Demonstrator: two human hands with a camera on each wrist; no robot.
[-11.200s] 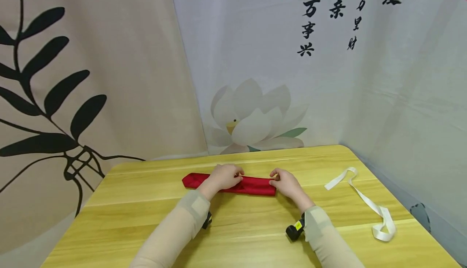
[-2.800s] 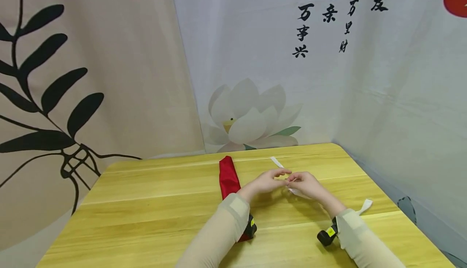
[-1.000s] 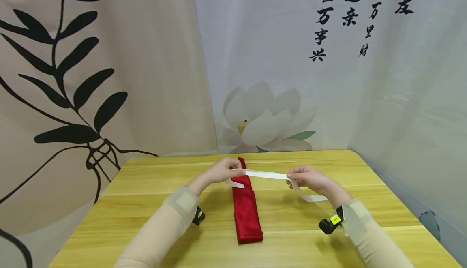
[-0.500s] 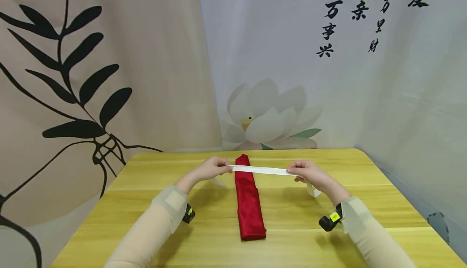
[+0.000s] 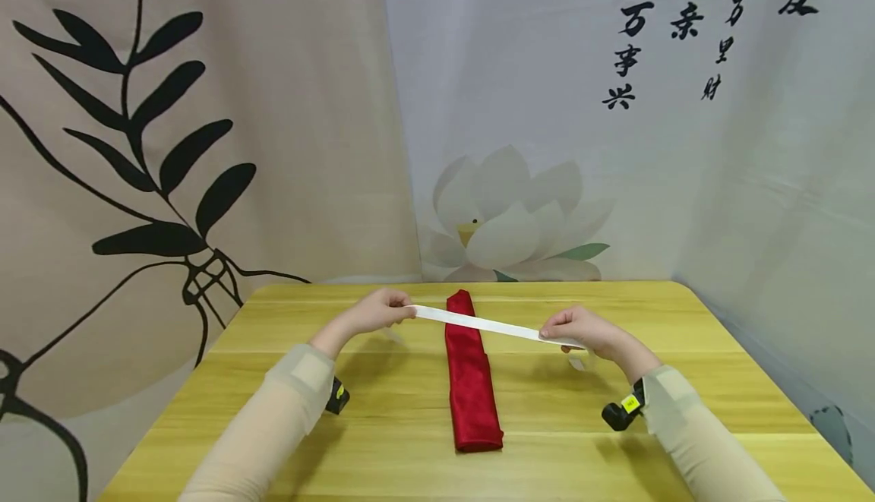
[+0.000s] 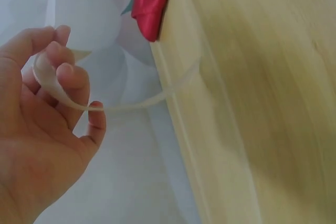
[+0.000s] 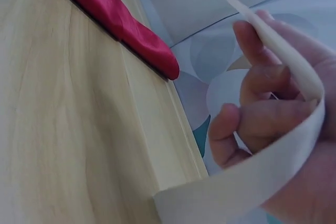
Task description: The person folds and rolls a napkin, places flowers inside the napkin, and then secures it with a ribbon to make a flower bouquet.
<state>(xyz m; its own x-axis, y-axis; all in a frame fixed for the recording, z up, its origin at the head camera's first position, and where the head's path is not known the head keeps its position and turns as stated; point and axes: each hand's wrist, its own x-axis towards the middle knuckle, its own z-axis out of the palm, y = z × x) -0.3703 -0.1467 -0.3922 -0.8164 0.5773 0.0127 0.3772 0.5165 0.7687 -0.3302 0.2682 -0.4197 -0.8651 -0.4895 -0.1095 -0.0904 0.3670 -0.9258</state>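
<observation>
A white ribbon [image 5: 478,323] stretches between the two hands, above the far part of a folded red necktie [image 5: 473,388]. The necktie lies lengthwise on the table, its narrower end at the far edge. My left hand [image 5: 374,312] pinches the ribbon between thumb and forefinger, left of the necktie. A loose tail of ribbon [image 6: 142,103] curves past the other fingers in the left wrist view. On the other side my right hand [image 5: 589,331] pinches the ribbon, slightly lower. In the right wrist view the ribbon's free end [image 7: 236,182] hangs in a wide curl past the palm.
The wooden table [image 5: 574,441] has its far edge against a printed curtain [image 5: 328,145] with leaves, a lotus and black writing. A small black wrist camera [image 5: 622,412] sits under the right wrist, and another wrist camera [image 5: 338,396] under the left.
Half a second ago the ribbon was nearly level; now the left hand is farther left and the span is longer and slopes down to the right. Earlier, both hands were on the necktie, then on the ribbon.
</observation>
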